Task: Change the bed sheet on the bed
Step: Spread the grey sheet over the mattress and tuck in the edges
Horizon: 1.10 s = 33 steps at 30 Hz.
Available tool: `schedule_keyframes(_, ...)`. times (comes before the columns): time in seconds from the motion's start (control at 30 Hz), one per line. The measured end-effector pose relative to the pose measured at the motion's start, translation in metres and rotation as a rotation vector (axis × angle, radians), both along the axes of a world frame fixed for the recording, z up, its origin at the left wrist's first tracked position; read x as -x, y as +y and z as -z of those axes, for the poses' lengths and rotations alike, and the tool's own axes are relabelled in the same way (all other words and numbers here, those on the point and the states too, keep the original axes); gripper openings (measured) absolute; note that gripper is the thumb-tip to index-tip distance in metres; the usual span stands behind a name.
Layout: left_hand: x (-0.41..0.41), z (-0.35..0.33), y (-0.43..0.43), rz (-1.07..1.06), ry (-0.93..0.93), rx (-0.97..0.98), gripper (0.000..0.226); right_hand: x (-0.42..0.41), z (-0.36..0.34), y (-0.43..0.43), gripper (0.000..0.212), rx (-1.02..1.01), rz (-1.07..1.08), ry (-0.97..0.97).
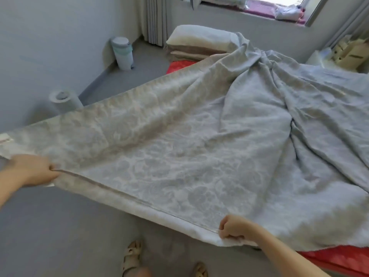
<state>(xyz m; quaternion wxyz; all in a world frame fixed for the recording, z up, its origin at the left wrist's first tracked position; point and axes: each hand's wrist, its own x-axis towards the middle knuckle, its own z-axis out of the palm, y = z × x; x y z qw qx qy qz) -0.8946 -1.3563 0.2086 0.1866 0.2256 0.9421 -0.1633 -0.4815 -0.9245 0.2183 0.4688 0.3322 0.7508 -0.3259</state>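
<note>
Item: pale grey-beige floral-patterned cloth bed sheet, lying rumpled over the red mattress and bunched toward its far end. My left hand and right hand each clench the hem beyond the mattress's near end. Handling, I judge: light, soft, limp; grip at the hem corners.

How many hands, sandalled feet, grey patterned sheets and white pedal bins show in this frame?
Hands: 2, the left hand and the right hand, both gripping the sheet's hem
Sandalled feet: 2, the left foot and the right foot
Sheets: 1, the grey patterned sheet
Pedal bins: 1, the white pedal bin
Total: 6
</note>
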Motion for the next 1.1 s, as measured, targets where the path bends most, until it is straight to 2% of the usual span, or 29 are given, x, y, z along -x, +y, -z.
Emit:
schedule_keyframes(0.07, -0.018, -0.002, 0.011, 0.057, 0.018, 0.164, 0.044, 0.017, 0.015, -0.010, 0.030, -0.056, -0.056, -0.022)
schedule_keyframes(0.1, -0.020, 0.002, 0.015, 0.072, -0.048, 0.267, 0.043, 0.025, 0.024, -0.016, 0.028, -0.093, -0.096, -0.028)
schedule_keyframes(0.2, -0.013, 0.014, 0.014, 0.093, -0.168, 0.317, 0.036, 0.045, 0.049, -0.037, 0.014, -0.131, -0.203, -0.140)
schedule_keyframes(0.3, 0.006, 0.042, -0.016, 0.084, -0.286, 0.348, 0.037, 0.058, 0.074, -0.066, 0.023, -0.117, -0.299, -0.264)
schedule_keyframes(0.4, 0.015, 0.070, -0.051, 0.077, -0.373, 0.399, 0.036, 0.065, 0.099, -0.094, 0.019, -0.059, -0.404, -0.372)
schedule_keyframes(0.47, 0.016, 0.081, -0.068, 0.057, -0.437, 0.444, 0.036, 0.070, 0.108, -0.109, 0.021, -0.078, -0.351, -0.405)
schedule_keyframes(0.53, 0.022, 0.091, -0.080, 0.032, -0.518, 0.510, 0.039, 0.076, 0.111, -0.120, 0.027, -0.140, -0.253, -0.359)
schedule_keyframes(0.7, 0.073, 0.164, -0.094, 0.132, -0.605, 0.762, 0.069, 0.087, 0.113, -0.131, 0.040, -0.143, -0.048, -0.288)
schedule_keyframes(0.83, 0.103, 0.207, -0.022, 0.230, -0.576, 0.636, 0.068, 0.090, 0.099, -0.112, 0.040, -0.260, 0.050, -0.203)
schedule_keyframes(1.0, 0.007, 0.089, 0.187, 0.460, -0.576, 0.493, 0.047, 0.051, 0.068, -0.073, 0.035, -0.361, 0.311, -0.064)
schedule_keyframes(1.1, -0.062, 0.060, 0.286, 0.655, -0.512, 0.360, 0.044, -0.003, 0.055, -0.046, 0.031, -0.443, 0.518, 0.007)
